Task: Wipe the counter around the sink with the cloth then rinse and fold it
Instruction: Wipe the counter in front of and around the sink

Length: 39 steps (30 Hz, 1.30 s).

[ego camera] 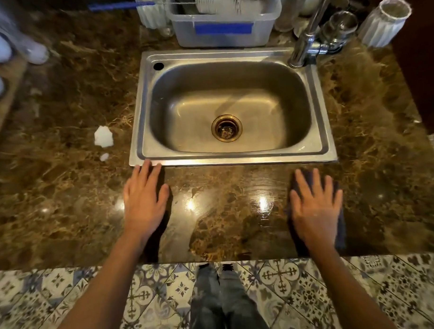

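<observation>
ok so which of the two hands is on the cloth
The right hand: it presses flat on the dark cloth on the counter. The left hand rests on bare counter near the sink corner.

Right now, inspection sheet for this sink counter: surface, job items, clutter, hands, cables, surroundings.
Surface: brown marble counter, glossy, with wet streaks in front of the sink.
Job's things: dark cloth flat on the counter near the sink's front right corner; sink basin bare, no water seen running from the tap.
Clutter: white foam blob and a smaller fleck left of the sink.
Hands: right hand presses flat on the cloth; left hand lies flat on the counter, fingertips at the sink rim.
Cables: nothing seen.
Surroundings: plastic tub behind the sink, glasses by the tap, patterned floor tiles below.
</observation>
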{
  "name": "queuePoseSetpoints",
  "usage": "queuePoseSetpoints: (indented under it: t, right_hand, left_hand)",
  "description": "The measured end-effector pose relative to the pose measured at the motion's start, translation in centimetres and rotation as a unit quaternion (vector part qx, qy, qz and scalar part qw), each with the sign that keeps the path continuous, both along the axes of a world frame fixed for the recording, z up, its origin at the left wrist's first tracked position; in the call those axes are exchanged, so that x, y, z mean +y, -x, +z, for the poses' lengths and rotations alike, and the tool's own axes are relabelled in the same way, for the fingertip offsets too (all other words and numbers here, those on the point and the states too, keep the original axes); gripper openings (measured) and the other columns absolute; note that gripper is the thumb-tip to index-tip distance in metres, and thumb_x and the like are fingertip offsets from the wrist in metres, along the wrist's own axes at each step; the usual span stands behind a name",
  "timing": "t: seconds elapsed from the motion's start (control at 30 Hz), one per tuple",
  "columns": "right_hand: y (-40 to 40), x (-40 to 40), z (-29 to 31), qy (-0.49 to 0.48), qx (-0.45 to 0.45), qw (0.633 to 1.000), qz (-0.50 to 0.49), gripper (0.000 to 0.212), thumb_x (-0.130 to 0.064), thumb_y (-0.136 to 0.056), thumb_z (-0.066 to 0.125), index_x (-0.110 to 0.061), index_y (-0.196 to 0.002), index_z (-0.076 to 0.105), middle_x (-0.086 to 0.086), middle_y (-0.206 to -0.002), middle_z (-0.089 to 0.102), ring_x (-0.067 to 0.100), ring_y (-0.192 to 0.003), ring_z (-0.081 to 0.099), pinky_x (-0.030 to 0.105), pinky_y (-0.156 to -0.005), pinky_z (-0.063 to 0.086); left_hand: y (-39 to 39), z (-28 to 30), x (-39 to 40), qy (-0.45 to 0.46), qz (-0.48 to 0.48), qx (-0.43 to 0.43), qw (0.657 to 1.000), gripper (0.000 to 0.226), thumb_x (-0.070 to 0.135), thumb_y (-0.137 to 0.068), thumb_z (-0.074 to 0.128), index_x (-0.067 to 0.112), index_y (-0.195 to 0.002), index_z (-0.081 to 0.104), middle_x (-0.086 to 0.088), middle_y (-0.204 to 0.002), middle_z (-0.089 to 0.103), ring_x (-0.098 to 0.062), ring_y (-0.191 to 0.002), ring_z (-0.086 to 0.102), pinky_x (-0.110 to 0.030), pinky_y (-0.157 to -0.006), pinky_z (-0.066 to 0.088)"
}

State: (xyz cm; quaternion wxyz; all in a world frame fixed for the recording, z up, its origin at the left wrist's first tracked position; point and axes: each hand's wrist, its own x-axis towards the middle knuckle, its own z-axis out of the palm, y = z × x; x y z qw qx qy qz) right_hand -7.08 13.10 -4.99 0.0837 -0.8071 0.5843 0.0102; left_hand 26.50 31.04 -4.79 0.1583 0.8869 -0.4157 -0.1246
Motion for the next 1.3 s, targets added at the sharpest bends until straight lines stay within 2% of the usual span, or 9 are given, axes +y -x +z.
queuePoseSetpoints:
  t: [0.13, 0.43, 0.63, 0.73, 0.87, 1.0, 1.13, 1.2, 1.3]
  right_hand:
    - [-1.2, 6.2, 0.9, 0.008, -0.008, 0.983, -0.182, 0.059, -0.048, -0.101, 0.029, -0.028, -0.155, 0.034, 0.015, -0.162, 0.031, 0.046, -0.147, 0.025, 0.063, -0.116, 0.022]
    - [-16.2, 9.4, 0.2, -0.029, -0.026, 0.914, 0.404, 0.057, -0.047, -0.103, 0.035, -0.037, -0.157, 0.019, 0.004, -0.168, 0.019, 0.036, -0.154, 0.013, 0.06, -0.121, 0.014]
    - [-1.8, -0.5, 0.4, 0.032, 0.006, 0.997, -0.076, 0.056, -0.044, -0.103, 0.026, -0.03, -0.158, 0.026, 0.015, -0.162, 0.032, 0.043, -0.146, 0.027, 0.064, -0.117, 0.022]
    - [-4.3, 4.6, 0.3, 0.017, 0.005, 0.992, -0.128, 0.059, -0.048, -0.102, 0.023, -0.031, -0.158, 0.024, 0.017, -0.164, 0.027, 0.047, -0.149, 0.021, 0.064, -0.118, 0.018]
    - [-15.5, 13.4, 0.2, -0.026, -0.032, 0.989, 0.141, 0.059, -0.048, -0.101, 0.032, -0.034, -0.158, 0.023, 0.01, -0.168, 0.016, 0.041, -0.153, 0.012, 0.06, -0.121, 0.017]
    - [-18.8, 10.1, 0.2, -0.014, -0.017, 0.897, 0.441, 0.055, -0.048, -0.102, 0.033, -0.04, -0.156, 0.025, 0.006, -0.167, 0.022, 0.035, -0.153, 0.017, 0.057, -0.123, 0.017]
    - [-14.4, 3.1, -0.5, 0.023, 0.009, 0.998, 0.062, 0.059, -0.046, -0.102, 0.023, -0.035, -0.159, 0.015, 0.01, -0.167, 0.021, 0.037, -0.153, 0.016, 0.06, -0.122, 0.016]
    - [-15.9, 4.0, -0.3, 0.049, 0.002, 0.991, -0.121, 0.059, -0.042, -0.103, 0.03, -0.029, -0.16, 0.018, 0.015, -0.164, 0.026, 0.042, -0.149, 0.022, 0.062, -0.119, 0.021]
    - [-24.2, 9.2, 0.0, 0.043, -0.019, 0.994, -0.099, 0.06, -0.043, -0.103, 0.034, -0.028, -0.159, 0.021, 0.016, -0.166, 0.021, 0.047, -0.15, 0.018, 0.063, -0.119, 0.019]
  left_hand:
    - [1.5, -1.2, 2.7, -0.056, -0.005, -0.071, 0.996, 0.06, 0.045, -0.101, 0.025, 0.02, -0.154, 0.033, -0.009, -0.164, 0.026, -0.028, -0.152, 0.018, -0.049, -0.12, 0.017]
    - [1.1, -1.4, 3.1, -0.022, -0.022, -0.079, 0.996, 0.051, 0.036, -0.104, 0.032, 0.019, -0.152, 0.039, -0.007, -0.163, 0.03, -0.024, -0.152, 0.02, -0.048, -0.12, 0.021]
    - [1.4, -0.9, 2.3, -0.041, 0.006, -0.08, 0.996, 0.053, 0.037, -0.101, 0.033, 0.02, -0.15, 0.041, -0.007, -0.162, 0.031, -0.023, -0.152, 0.02, -0.047, -0.12, 0.019]
    - [1.5, -0.8, 2.2, -0.037, 0.016, -0.071, 0.997, 0.053, 0.037, -0.099, 0.033, 0.02, -0.149, 0.043, -0.008, -0.161, 0.033, -0.024, -0.151, 0.022, -0.048, -0.119, 0.02]
    - [1.2, -0.8, 2.2, 0.001, 0.023, -0.033, 0.999, 0.051, 0.036, -0.099, 0.035, 0.021, -0.146, 0.047, -0.005, -0.161, 0.034, -0.021, -0.152, 0.021, -0.046, -0.12, 0.017]
    - [0.5, -1.1, 2.9, 0.06, 0.025, 0.024, 0.998, 0.05, 0.03, -0.096, 0.039, 0.021, -0.144, 0.051, -0.001, -0.162, 0.032, -0.015, -0.153, 0.016, -0.045, -0.122, 0.016]
    - [-0.7, -0.3, 4.3, 0.107, 0.004, 0.119, 0.987, 0.048, 0.025, -0.097, 0.044, 0.022, -0.145, 0.049, 0.003, -0.161, 0.031, -0.01, -0.151, 0.016, -0.038, -0.123, 0.011]
    - [-2.7, 0.1, 6.1, 0.117, 0.017, 0.128, 0.985, 0.044, 0.018, -0.1, 0.046, 0.017, -0.143, 0.052, 0.0, -0.157, 0.038, -0.016, -0.148, 0.026, -0.039, -0.122, 0.016]
    - [-6.6, 0.2, 9.5, 0.095, 0.05, 0.069, 0.992, 0.041, 0.007, -0.097, 0.054, 0.009, -0.138, 0.055, -0.008, -0.151, 0.046, -0.026, -0.142, 0.036, -0.047, -0.119, 0.024]
